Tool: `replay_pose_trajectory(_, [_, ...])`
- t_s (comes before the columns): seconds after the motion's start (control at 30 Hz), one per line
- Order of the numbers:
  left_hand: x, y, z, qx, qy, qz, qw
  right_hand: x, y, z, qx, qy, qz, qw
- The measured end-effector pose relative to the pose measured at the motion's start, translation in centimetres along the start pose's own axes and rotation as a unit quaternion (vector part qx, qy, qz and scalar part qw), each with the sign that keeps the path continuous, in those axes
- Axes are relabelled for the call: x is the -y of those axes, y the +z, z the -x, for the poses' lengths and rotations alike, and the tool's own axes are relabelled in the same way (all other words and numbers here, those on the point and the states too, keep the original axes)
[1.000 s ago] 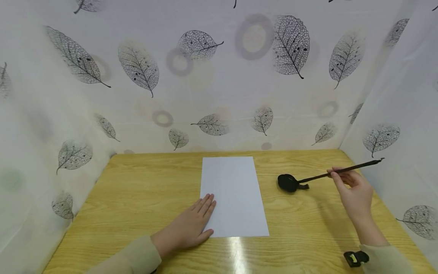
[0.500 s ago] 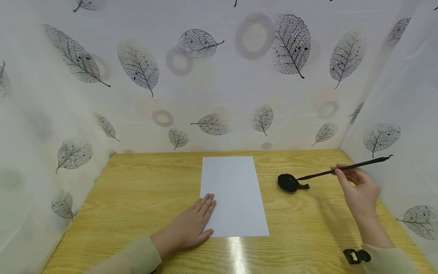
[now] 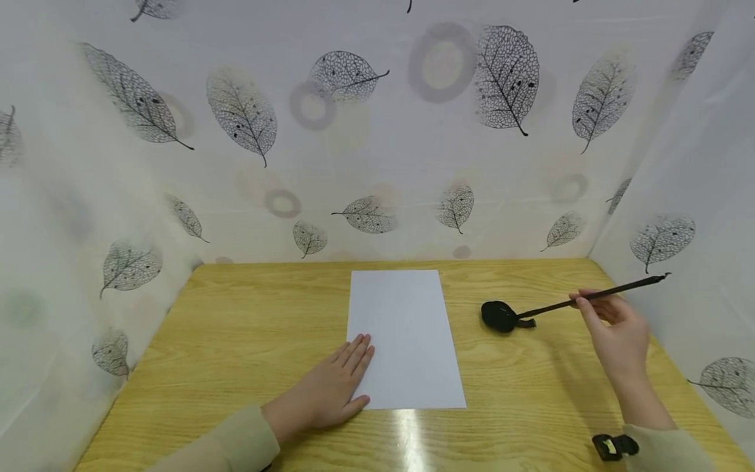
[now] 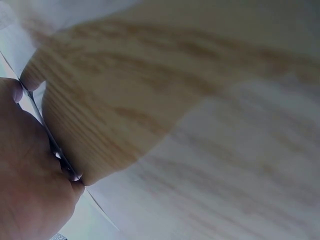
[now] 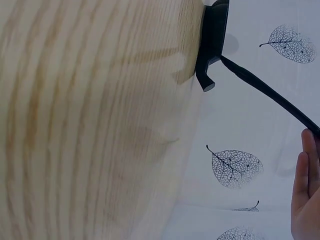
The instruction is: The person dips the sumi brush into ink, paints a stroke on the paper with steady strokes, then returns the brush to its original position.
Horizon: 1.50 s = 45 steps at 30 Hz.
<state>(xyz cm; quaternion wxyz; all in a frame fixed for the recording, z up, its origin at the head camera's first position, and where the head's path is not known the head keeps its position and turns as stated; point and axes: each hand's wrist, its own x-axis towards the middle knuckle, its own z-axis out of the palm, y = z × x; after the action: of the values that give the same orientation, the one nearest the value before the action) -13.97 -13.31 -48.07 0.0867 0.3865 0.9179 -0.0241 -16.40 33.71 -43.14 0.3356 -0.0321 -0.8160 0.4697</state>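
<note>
A sheet of white paper (image 3: 407, 328) lies on the wooden table. My left hand (image 3: 327, 390) rests flat on its lower left edge, fingers straight and thumb spread. In the right hand (image 3: 619, 337) I pinch a dark writing brush (image 3: 625, 288) between thumb and fingers, near the middle of its handle. The brush slants, its tail up to the right. Its tip meets the right rim of a small black ink dish (image 3: 499, 316) with a short curved handle, right of the paper. The right wrist view shows the brush (image 5: 275, 97) reaching the rim of the dish (image 5: 215, 32).
The wood-grain table (image 3: 253, 314) extends left of the paper and between paper and dish. A pale leaf-print curtain (image 3: 377, 151) encloses it at the back and both sides. A black strap buckle (image 3: 615, 447) sits by the right sleeve.
My right hand with the brush shifted slightly right and up, then came back down and left, the tip staying near the dish's rim. The left hand and paper keep their place.
</note>
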Motion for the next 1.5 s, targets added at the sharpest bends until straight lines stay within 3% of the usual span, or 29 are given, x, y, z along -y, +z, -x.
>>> replay_pose_trajectory(0.37, [0.0,0.0,0.1,0.003,-0.001,-0.001,1.0,0.7,-1.4,0.0,-0.024,-0.001,0.02,0.9995])
replay_pose_trajectory(0.73, [-0.1,0.2,0.1,0.013,-0.001,0.004,0.9999,1.2,-0.5,-0.3,-0.02,-0.01,-0.01,0.9997])
replay_pose_trajectory(1.2, [0.0,0.3,0.0,0.003,0.008,0.0,1.0,0.2,-0.2,-0.1,-0.011,0.005,0.009,0.9999])
replay_pose_trajectory(1.5, [0.1,0.0,0.0,0.008,0.002,-0.004,1.0,-0.2,-1.0,-0.4,-0.032,0.012,0.011,0.9994])
